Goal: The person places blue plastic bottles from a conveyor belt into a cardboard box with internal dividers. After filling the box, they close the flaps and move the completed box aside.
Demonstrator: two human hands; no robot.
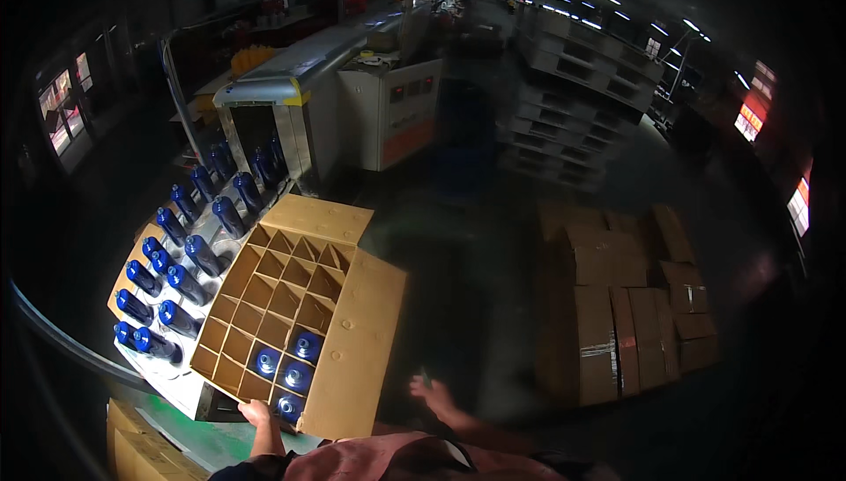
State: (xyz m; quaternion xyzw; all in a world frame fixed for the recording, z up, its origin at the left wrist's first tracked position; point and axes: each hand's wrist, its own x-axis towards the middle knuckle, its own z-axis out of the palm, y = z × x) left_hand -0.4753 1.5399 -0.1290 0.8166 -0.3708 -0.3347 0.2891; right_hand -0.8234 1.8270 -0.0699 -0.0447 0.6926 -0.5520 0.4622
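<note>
An open cardboard box [352, 331] stands in front of me, its inside split into cells by a cardboard divider [249, 313]. Several blue bottles [298, 377] stand in cells at its near right end; other cells hold nothing. My left hand [256, 412] grips the box's near edge with the fingers curled over it. Off the box's right side, my right hand [436, 397] is in the air. A small slim thing shows at its fingers, too dark to name. More blue bottles [186, 283] stand upright on the pale conveyor end [181, 388], left of the box.
Behind the bottles is a metal machine tunnel [264, 89], with a white cabinet [374, 124] beside it. Stacked cardboard boxes [608, 265] stand at right, and a tall pile of pallets [568, 102] farther back. Another cardboard box [141, 446] is at lower left.
</note>
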